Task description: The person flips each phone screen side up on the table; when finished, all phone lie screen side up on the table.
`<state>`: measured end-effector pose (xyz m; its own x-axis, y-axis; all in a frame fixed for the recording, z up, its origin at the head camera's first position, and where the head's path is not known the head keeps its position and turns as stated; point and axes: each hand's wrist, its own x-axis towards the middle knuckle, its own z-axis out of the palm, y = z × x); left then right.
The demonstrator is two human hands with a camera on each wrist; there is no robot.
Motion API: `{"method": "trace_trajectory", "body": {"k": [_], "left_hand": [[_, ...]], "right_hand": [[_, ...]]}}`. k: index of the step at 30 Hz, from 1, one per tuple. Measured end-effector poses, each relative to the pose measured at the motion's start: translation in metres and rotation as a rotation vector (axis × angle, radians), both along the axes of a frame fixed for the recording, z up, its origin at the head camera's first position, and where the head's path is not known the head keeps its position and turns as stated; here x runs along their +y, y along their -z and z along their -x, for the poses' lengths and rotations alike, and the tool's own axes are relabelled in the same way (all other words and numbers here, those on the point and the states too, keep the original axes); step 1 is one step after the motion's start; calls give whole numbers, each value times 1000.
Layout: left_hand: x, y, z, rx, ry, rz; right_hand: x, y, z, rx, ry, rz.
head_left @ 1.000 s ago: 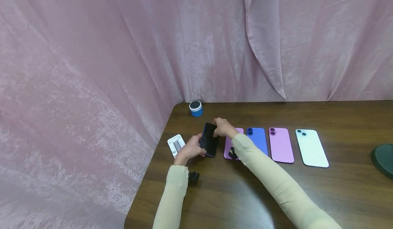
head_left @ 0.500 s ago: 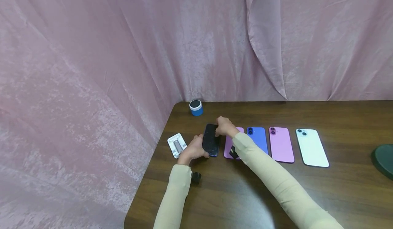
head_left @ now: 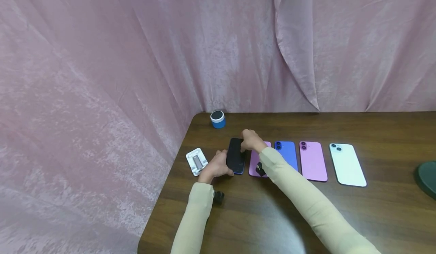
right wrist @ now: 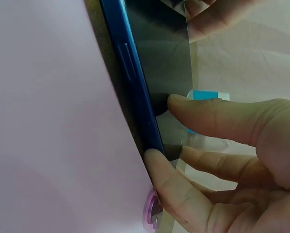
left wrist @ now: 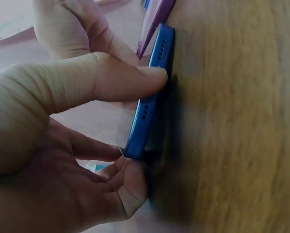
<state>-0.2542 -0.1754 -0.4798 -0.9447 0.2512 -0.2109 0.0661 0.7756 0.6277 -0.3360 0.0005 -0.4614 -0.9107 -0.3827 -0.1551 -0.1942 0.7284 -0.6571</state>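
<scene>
A phone with a dark screen and blue frame lies face up on the brown table, between both hands. My left hand grips its near left corner, the thumb lying across the bottom edge beside the speaker holes. At the far right corner my right hand holds it, with the index fingertip on the frame and the thumb over the screen. Something like a clear thin sheet shows above the screen, its edge running near the fingers of both hands.
Close on the right lies a pink phone, partly behind the right wrist. Then come a blue phone, another pink one and a pale one. A white tray and a blue jar are leftward.
The dark-screened phone has shifted slightly right and turned straighter, both hands moving with it. The hands hold on throughout; the other phones stay in place.
</scene>
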Motion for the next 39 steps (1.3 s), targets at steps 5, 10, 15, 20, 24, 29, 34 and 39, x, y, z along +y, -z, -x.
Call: {"method": "trace_trajectory", "body": {"k": [5,10,15,20,24,29,34,39], "left_hand": [[0,0,-1,-7,-9,15],[1,0,-3,-5,-3,37],[2,0,-2,1,0,35],[2,0,-3,2,-4,43],[1,1,-4,15,-6,31],[-1,-1,-8,-1,-55,-4],[3,-9,-11,44,-108,-60],[11,-14,-13,160,-167,-175]], "right_hand": [[-1,-1,-4,8,27,-5],[-4,1,-2,8,42,-30],[-6,1,-3,0,58,-54],[-6,-3,-8,19,59,-71],[-3,-5,-11,63,58,-62],[6,-8,-14,90,34,68],[18,-14,-21,117,68,267],[28,-17,-29,155,122,383]]}}
